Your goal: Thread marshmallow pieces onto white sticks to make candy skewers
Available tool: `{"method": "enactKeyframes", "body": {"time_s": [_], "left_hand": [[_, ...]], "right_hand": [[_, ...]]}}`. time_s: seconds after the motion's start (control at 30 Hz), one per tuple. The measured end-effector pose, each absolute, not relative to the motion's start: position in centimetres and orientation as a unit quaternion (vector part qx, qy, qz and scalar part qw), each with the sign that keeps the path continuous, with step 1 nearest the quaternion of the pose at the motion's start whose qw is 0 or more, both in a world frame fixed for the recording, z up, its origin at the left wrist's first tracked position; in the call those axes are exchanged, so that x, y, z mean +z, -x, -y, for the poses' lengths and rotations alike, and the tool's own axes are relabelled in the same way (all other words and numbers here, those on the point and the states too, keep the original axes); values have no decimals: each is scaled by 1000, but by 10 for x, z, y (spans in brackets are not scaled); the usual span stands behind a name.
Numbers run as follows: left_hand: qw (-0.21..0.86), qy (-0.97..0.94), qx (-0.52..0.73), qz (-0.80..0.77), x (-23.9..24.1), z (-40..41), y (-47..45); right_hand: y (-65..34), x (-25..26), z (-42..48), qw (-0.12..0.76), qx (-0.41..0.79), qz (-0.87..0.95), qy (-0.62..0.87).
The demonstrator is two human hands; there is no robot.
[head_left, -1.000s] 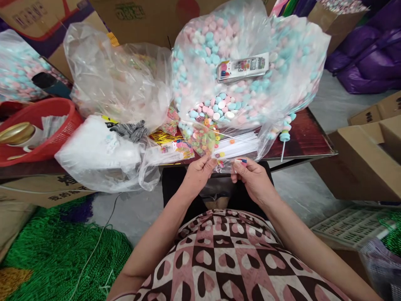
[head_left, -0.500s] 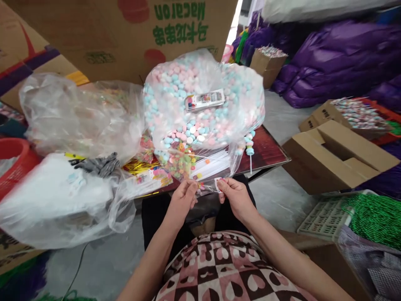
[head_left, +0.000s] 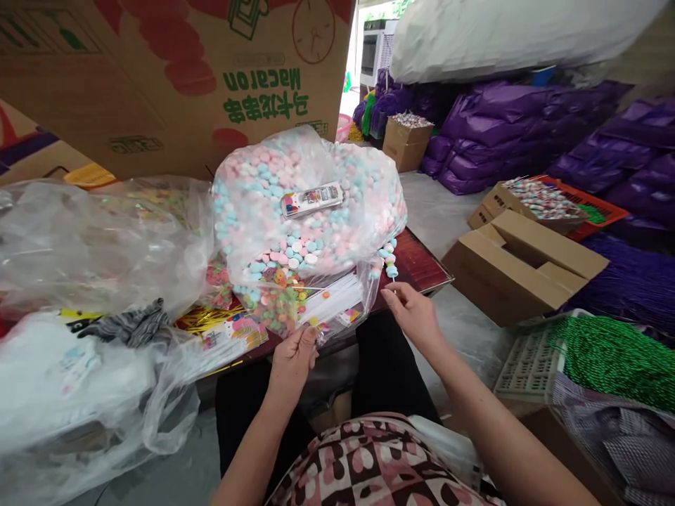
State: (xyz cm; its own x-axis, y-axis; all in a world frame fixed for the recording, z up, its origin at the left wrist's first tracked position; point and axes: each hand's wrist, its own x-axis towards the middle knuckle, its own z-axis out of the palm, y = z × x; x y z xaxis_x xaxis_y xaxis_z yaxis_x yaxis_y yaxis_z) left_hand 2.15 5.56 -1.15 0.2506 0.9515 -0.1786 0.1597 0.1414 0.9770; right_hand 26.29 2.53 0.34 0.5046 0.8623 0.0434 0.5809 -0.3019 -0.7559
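Note:
A big clear bag of pink and blue candies (head_left: 311, 204) lies on the dark red table (head_left: 422, 263), with a small printed pack (head_left: 311, 199) on top. In front of it lie small coloured ring candies (head_left: 279, 302) and a stack of white sticks (head_left: 332, 299). My left hand (head_left: 292, 358) pinches a small clear wrapper at the table's front edge. My right hand (head_left: 414, 313) reaches with loose fingers toward a candy skewer (head_left: 391, 266) that hangs over the table's right side; it holds nothing that I can see.
Crumpled clear bags (head_left: 100, 239) and a white bag (head_left: 68, 379) fill the left of the table. A large printed carton (head_left: 174, 77) stands behind. On the floor at right are open cardboard boxes (head_left: 519, 263), purple sacks (head_left: 527, 133), green strands (head_left: 616, 358) and a plastic crate (head_left: 527, 362).
My head has lifted and turned right, so more of the room shows. My right hand let go of the wrapper and moved right toward the skewer. My left hand stays at the wrapper.

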Motion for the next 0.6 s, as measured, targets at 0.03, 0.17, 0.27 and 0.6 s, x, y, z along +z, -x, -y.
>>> {"method": "enactKeyframes", "body": {"time_s": [0.03,0.17,0.27,0.6], "left_hand": [[561,-553,351,-507,-11,-55,-21],[554,-545,363,-513,-13,-53,-20],[559,-531,381,-510,-16,-53,-17],[585,-482,434,-486,-12,-54,-14]], "right_hand": [[-271,3,-29,319,151,456,817],[-287,2,-41,149,134,444,873],[-289,2,-47,94,126,442,883],[-324,7,-37,64,94,407,906]]}}
